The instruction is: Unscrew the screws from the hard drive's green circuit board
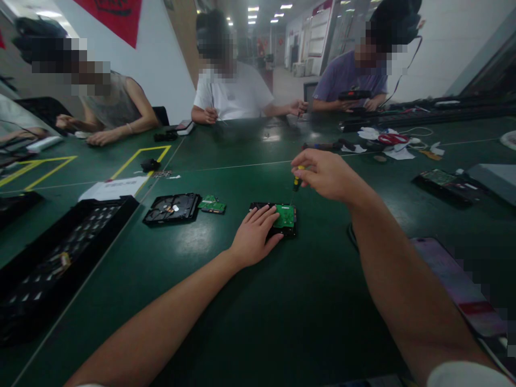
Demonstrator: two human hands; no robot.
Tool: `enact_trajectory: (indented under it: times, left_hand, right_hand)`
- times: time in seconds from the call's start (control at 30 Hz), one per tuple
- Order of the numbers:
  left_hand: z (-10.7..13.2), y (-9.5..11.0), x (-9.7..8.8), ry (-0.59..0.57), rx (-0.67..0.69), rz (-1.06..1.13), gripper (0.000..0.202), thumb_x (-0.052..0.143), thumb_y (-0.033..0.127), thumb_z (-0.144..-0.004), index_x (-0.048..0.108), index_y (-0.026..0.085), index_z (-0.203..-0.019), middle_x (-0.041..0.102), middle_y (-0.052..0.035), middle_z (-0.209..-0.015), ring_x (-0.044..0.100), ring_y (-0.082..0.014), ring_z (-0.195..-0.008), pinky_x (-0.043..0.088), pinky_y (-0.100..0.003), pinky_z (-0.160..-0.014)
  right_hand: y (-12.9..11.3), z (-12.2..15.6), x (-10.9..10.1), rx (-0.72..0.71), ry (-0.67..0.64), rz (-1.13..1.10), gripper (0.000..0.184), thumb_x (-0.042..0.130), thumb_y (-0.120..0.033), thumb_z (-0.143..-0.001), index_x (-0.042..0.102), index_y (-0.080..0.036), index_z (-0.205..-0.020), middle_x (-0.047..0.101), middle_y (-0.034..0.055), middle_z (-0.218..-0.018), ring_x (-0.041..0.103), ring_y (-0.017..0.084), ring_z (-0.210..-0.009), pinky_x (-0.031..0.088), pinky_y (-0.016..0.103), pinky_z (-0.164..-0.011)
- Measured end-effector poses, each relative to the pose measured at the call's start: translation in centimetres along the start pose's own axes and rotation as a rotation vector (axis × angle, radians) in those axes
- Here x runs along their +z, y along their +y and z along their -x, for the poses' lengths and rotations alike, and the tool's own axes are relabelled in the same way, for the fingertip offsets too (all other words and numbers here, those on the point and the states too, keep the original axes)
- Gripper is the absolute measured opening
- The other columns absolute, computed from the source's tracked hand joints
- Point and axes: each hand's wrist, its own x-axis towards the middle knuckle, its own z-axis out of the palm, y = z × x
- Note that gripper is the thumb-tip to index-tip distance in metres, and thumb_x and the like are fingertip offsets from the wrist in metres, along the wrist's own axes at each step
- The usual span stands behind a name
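A black hard drive [287,230] with a green circuit board [286,216] on top lies on the green table [258,312]. My left hand [255,236] rests flat on it, fingers spread, pressing it down. My right hand [324,173] is closed round the yellow-and-black handle of a small screwdriver [297,179], held upright with its tip over the board's far right corner.
A second opened black drive [172,208] and a loose green board [212,205] lie to the left. A black tray [52,258] sits at the left edge, a phone [451,279] by my right arm. Three people work across the table, with tools and parts around them.
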Motion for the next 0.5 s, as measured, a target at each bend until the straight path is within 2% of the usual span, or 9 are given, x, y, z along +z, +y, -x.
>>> enact_trajectory:
  times: [0.1, 0.27, 0.5]
  left_hand:
    - [0.01, -0.08, 0.07, -0.001, 0.002, -0.003, 0.056, 0.053, 0.051, -0.106, 0.051, 0.02, -0.153, 0.048, -0.0093, -0.166, 0.036, -0.0283, -0.159, 0.027, -0.054, -0.132]
    - [-0.01, -0.14, 0.12, -0.005, 0.003, 0.002, 0.058, 0.052, 0.052, -0.106, 0.049, 0.021, -0.154, 0.047, -0.0099, -0.166, 0.035, -0.029, -0.16, 0.027, -0.055, -0.132]
    - [-0.01, -0.1, 0.05, -0.001, 0.0, 0.008, 0.056, 0.053, 0.051, -0.106, 0.05, 0.022, -0.154, 0.047, -0.0097, -0.166, 0.036, -0.0287, -0.159, 0.026, -0.055, -0.132]
  right_hand:
    - [-0.01, 0.08, 0.03, 0.008, 0.027, 0.015, 0.017, 0.074, -0.034, -0.091, 0.075, -0.021, -0.101, 0.079, 0.0082, -0.097, 0.071, 0.022, -0.076, 0.053, 0.035, -0.074]
    - [0.15, -0.08, 0.11, -0.004, 0.084, 0.144, 0.025, 0.081, -0.044, -0.085, 0.072, -0.02, -0.09, 0.076, 0.0074, -0.089, 0.068, 0.025, -0.085, 0.049, 0.036, -0.076]
    - [0.2, -0.07, -0.11, -0.031, 0.069, 0.12, 0.019, 0.077, -0.039, -0.088, 0.075, -0.021, -0.094, 0.077, 0.0077, -0.096, 0.068, 0.025, -0.088, 0.048, 0.036, -0.078]
